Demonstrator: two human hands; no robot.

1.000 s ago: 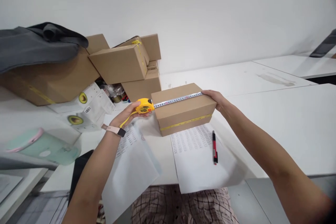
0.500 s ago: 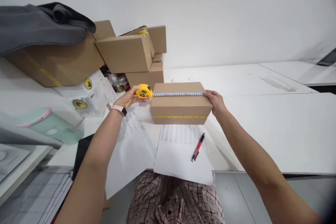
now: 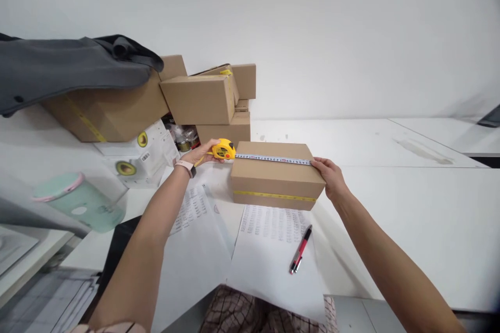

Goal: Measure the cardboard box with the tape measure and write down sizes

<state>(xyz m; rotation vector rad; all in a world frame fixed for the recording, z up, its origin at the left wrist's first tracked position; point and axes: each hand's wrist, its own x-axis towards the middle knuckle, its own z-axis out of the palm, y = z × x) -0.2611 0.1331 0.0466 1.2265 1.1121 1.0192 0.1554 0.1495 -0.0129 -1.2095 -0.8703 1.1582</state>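
Observation:
A yellow tape measure [image 3: 224, 149] is gripped in my left hand [image 3: 201, 152], which wears a pink-strapped band at the wrist. Its blade [image 3: 273, 159] stretches across the top of a closed cardboard box [image 3: 277, 182]. At the box's right edge, my right hand [image 3: 328, 174] pinches the blade's end, fingers against the carton. The box rests on the white table with yellow tape along its front side. Just in front of it lie printed sheets [image 3: 269, 265], with a red and black pen [image 3: 300, 250] on the right one.
Several cardboard boxes [image 3: 199, 99] are stacked at the back left, a dark grey garment [image 3: 78, 67] draped over one. Below are white cartons with avocado pictures [image 3: 136, 161] and a mint green tumbler [image 3: 82, 203]. A white wall [image 3: 332, 36] stands behind the table.
The view has tilted up, so everything sits lower in the picture. Both hands keep hold of the tape measure, and its blade still lies across the box.

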